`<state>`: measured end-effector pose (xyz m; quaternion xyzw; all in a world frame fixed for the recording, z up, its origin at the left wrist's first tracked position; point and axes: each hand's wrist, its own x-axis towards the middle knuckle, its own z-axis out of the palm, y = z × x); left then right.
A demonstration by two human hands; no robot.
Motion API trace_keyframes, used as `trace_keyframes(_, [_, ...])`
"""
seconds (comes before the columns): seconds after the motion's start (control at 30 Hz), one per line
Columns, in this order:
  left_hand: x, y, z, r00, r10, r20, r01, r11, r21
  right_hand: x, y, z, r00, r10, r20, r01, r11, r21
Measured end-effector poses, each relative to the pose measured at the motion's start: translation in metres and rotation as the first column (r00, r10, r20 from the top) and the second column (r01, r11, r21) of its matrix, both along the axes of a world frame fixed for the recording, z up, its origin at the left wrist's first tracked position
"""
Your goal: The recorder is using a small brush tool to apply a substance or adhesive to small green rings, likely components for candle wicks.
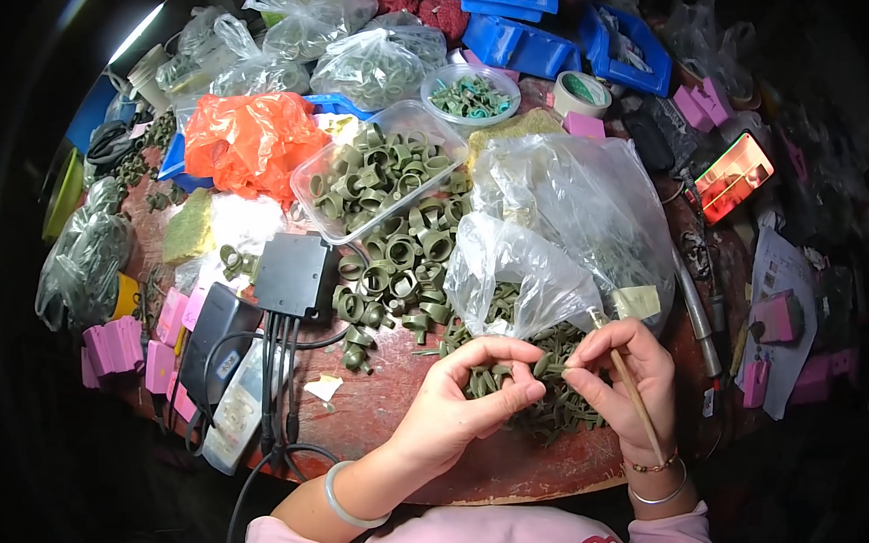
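My left hand (465, 393) is closed, thumb and forefinger curled around a dark green wax-like ring (487, 377) that is partly hidden by the fingers. My right hand (632, 374) holds a thin wooden-handled tool (635, 394) slanting across the palm. Between its thumb and forefinger it also pinches a small green leaf-shaped piece (550, 366), close to the ring. Beneath both hands lies a pile of similar small green pieces (560, 414), spilling from a clear plastic bag (578, 195).
Green rings (404, 253) are heaped beside a tilted clear tub (318, 204). A black box with cables (297, 274) stands to the left, near pink blocks (114, 347). On the right are a lit phone (734, 177) and a metal pen-like tool (694, 307). Blue bins (521, 43) stand behind.
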<state>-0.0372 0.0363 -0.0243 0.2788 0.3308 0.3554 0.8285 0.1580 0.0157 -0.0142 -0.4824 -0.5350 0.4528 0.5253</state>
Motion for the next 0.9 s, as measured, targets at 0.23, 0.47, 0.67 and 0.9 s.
trace_keyframes(0.23, [0.000,-0.001,-0.005,0.999,-0.030,-0.012,0.030,0.999,-0.039,0.000,-0.002,0.004,0.943,0.071,0.326,-0.138,0.972,0.189])
trace_keyframes(0.47, [0.001,-0.001,0.001,1.000,-0.011,-0.009,0.011,0.999,0.052,0.003,-0.009,0.006,0.989,0.116,0.087,-0.131,0.974,0.186])
trace_keyframes(0.67, [0.002,-0.002,0.002,0.996,0.000,-0.084,0.011,0.990,0.138,0.000,-0.013,0.012,0.855,-0.139,0.499,-0.066,0.927,0.370])
trace_keyframes(0.9, [0.003,-0.004,-0.004,0.986,0.042,-0.160,0.015,0.940,0.340,0.005,-0.018,0.015,0.902,-0.023,0.431,-0.202,0.860,0.469])
